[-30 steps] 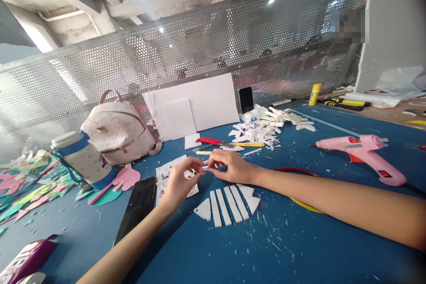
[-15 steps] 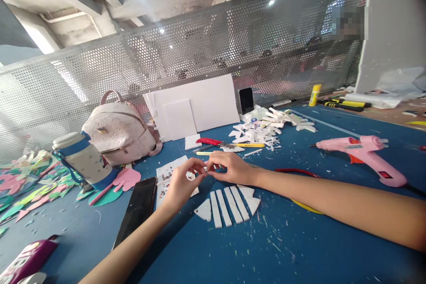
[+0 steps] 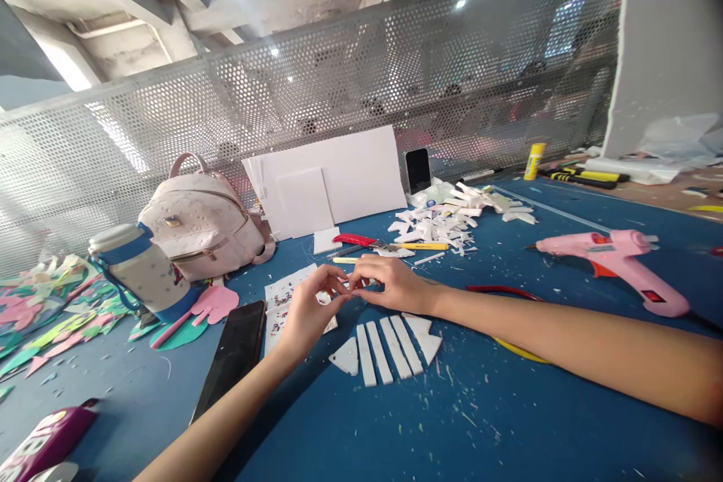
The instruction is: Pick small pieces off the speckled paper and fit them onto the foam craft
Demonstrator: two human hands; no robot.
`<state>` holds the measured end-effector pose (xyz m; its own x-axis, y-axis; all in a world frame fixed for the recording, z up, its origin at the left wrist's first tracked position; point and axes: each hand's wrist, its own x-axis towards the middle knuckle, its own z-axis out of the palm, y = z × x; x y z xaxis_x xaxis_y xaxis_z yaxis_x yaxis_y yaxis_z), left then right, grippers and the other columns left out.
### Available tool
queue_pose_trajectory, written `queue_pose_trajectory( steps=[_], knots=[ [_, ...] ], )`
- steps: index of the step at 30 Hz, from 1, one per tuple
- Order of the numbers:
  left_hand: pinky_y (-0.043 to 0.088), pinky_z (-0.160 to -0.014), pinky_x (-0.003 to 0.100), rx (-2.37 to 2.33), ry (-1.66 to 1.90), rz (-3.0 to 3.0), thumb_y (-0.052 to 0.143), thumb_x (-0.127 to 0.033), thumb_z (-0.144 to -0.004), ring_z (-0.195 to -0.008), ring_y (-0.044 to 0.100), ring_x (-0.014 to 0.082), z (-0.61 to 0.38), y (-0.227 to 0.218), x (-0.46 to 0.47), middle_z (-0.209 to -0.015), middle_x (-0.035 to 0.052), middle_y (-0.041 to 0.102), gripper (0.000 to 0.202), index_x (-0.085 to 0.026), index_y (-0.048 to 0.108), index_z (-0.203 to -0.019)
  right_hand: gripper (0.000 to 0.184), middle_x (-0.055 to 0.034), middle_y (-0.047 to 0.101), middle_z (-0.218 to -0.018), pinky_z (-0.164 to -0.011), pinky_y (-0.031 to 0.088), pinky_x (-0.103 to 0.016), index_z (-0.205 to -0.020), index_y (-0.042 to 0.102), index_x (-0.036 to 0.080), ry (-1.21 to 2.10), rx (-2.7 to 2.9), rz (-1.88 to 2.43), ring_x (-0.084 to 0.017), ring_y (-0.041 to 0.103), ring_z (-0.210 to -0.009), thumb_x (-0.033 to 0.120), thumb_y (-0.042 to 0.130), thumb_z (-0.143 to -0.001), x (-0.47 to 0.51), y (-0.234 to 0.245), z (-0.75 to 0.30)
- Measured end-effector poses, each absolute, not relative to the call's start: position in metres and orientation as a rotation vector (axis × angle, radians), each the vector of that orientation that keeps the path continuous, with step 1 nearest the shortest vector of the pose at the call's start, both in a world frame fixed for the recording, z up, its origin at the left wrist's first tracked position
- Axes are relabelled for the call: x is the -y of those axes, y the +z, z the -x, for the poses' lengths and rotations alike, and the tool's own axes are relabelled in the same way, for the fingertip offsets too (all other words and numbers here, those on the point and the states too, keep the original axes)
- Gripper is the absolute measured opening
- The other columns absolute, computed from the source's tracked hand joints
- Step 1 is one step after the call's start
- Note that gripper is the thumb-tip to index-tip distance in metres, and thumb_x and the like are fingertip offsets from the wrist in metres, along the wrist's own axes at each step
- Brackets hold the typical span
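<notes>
My left hand [image 3: 308, 310] and my right hand [image 3: 389, 282] meet fingertip to fingertip over the blue table [image 3: 395, 422]. Both pinch a small pale piece [image 3: 349, 286] between thumb and fingers; I cannot make out what it is. Just below them lie several white foam strips [image 3: 387, 346] in a row, with a white triangle [image 3: 346, 356] at the left end and a curved white piece [image 3: 425, 335] at the right. A printed white sheet [image 3: 282, 297] lies under my left hand.
A dark phone [image 3: 233, 354] lies left of my forearm. Behind are a bottle [image 3: 138, 267], a pale backpack [image 3: 200, 222], white boards [image 3: 327, 181], a heap of white offcuts [image 3: 446, 222] and red-handled scissors [image 3: 355, 241]. A pink glue gun [image 3: 615, 263] lies at the right. Coloured paper scraps [image 3: 50, 309] cover the left.
The two hands have drawn closer together, so the fingertips now touch around the small piece. Nothing else on the table has moved.
</notes>
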<state>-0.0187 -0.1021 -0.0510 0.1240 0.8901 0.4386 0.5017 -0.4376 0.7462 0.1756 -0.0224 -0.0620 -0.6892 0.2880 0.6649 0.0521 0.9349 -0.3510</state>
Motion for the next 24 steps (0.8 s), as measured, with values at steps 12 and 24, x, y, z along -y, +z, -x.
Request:
queue_pose_trajectory(
  steps=[12, 24],
  knots=[
    [0.051, -0.073, 0.028, -1.359, 1.234, -2.015, 0.058, -0.017, -0.085, -0.075, 0.065, 0.0151, 0.027, -0.049, 0.096, -0.082, 0.0018, 0.069, 0.014, -0.019, 0.061, -0.098, 0.006, -0.0035, 0.065, -0.086, -0.076, 0.046, -0.029, -0.091, 0.064, 0.019, 0.358, 2.296, 0.289, -0.017, 0.059, -0.084, 0.023, 0.059, -0.092, 0.022, -0.060, -0.176],
    [0.049, -0.086, 0.036, -1.402, 1.105, -2.224, 0.067, -0.019, -0.083, -0.100, 0.063, 0.0216, 0.026, -0.050, 0.097, -0.106, 0.0053, 0.065, 0.006, -0.023, 0.070, -0.085, 0.007, -0.0024, 0.065, -0.087, -0.078, 0.046, -0.029, -0.091, 0.063, 0.020, 0.398, 2.276, 0.276, -0.016, 0.058, -0.082, 0.016, 0.057, -0.089, 0.021, -0.061, -0.176]
  ],
)
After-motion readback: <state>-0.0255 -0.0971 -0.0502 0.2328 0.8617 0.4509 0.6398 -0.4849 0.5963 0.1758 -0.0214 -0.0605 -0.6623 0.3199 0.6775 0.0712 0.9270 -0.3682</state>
